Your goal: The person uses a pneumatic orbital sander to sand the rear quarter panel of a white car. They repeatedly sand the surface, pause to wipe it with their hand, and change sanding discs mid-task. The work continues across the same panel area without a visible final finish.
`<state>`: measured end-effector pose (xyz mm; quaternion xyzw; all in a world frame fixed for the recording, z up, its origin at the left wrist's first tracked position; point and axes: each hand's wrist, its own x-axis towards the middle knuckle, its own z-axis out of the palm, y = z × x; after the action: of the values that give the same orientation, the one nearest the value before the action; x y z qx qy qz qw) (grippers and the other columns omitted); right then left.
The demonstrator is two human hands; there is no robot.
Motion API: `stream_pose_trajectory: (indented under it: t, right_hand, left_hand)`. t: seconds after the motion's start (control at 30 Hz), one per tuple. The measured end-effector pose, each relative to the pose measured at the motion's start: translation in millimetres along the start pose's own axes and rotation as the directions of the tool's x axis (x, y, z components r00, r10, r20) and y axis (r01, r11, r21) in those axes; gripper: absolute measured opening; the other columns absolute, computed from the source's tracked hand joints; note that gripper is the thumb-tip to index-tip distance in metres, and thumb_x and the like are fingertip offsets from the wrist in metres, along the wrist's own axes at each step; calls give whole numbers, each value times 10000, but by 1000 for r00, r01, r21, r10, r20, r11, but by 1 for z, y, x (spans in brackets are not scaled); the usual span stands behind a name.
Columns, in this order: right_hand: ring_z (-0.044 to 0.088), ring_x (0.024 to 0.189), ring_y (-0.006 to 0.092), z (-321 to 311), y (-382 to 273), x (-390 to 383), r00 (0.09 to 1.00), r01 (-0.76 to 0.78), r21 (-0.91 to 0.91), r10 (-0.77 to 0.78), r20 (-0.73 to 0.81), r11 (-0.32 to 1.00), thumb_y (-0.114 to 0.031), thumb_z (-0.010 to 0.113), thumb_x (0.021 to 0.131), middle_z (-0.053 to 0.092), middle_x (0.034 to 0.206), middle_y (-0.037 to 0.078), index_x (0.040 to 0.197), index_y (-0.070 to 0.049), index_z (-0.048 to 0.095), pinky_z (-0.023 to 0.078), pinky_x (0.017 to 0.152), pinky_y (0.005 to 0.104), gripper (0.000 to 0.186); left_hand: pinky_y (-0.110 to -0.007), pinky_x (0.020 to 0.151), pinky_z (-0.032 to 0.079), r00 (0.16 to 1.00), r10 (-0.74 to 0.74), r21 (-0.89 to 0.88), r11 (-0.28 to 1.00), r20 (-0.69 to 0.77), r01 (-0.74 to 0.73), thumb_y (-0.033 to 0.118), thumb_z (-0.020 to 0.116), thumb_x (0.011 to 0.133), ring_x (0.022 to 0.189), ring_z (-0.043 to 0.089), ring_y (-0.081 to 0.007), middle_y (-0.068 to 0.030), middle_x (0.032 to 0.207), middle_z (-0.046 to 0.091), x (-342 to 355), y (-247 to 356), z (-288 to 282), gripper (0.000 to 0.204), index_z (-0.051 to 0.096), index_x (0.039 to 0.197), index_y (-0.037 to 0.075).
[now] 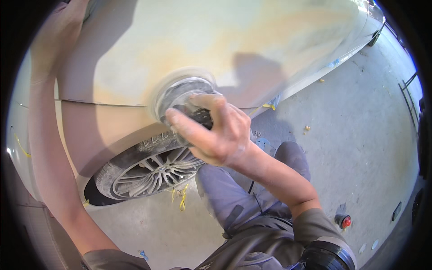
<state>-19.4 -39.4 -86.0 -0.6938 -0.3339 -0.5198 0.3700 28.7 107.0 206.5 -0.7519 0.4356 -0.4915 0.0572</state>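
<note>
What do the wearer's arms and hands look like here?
The left sleeve and right sleeve are short and dark grey-brown, leaving the forearms bare. The right hand is ungloved and looks dusty; the left hand shows little detail.

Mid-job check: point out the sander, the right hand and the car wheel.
Sander (179,91): head view, on its round grey top.
Right hand (221,130): head view, on the back of the hand.
Car wheel (163,169): head view, on its hub.

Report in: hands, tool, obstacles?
Right hand grips sander against car panel. Left hand at upper-left edge, partly cut off. Wheel below; nothing visibly blocking sander.
</note>
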Motion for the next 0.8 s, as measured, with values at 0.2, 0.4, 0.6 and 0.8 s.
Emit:
stream_pose_trajectory:
  t: [0.2, 0.4, 0.6, 0.8]
  right_hand:
    - [692, 889, 264, -44, 64, 42, 977, -134, -115, 112, -179, 984, -139, 919, 706, 676, 976, 119, 1208, -112, 727, 579, 729, 384, 538]
    - [689, 934, 246, -42, 48, 67, 964, -235, -44, 227, -138, 971, -149, 968, 717, 704, 1111, 114, 1218, -73, 715, 582, 846, 364, 566]
    - [658, 723, 211, -8, -52, 84, 979, 39, 17, -42, 199, 999, -84, 627, 879, 610, 1031, 172, 1302, -288, 727, 486, 384, 276, 480]
    - [671, 824, 280, -51, 41, 98, 981, -191, -40, 192, 10, 981, -129, 904, 660, 640, 1044, 128, 1265, -184, 728, 596, 621, 392, 633]
  left_hand:
    - [-308, 516, 360, 990, -137, -122, 984, -29, 132, 141, 587, 1083, 565, 466, -61, 1, 589, 527, -11, -7, 0, 330, 691, 857, -77]
    - [-341, 537, 405, 988, -151, -110, 983, -24, 147, 129, 620, 1046, 542, 514, -132, -92, 594, 617, -18, -16, -4, 311, 689, 831, -85]
    - [-285, 984, 518, 953, -119, 166, 983, 278, 74, 135, 573, 1091, 1167, 702, -239, -129, 1411, 681, -7, -22, -21, 338, 687, 1407, 91]
    - [-250, 822, 492, 969, -165, 131, 981, 186, 142, 166, 625, 1087, 911, 649, -142, -72, 1033, 723, -22, -32, -19, 302, 703, 1300, -34]
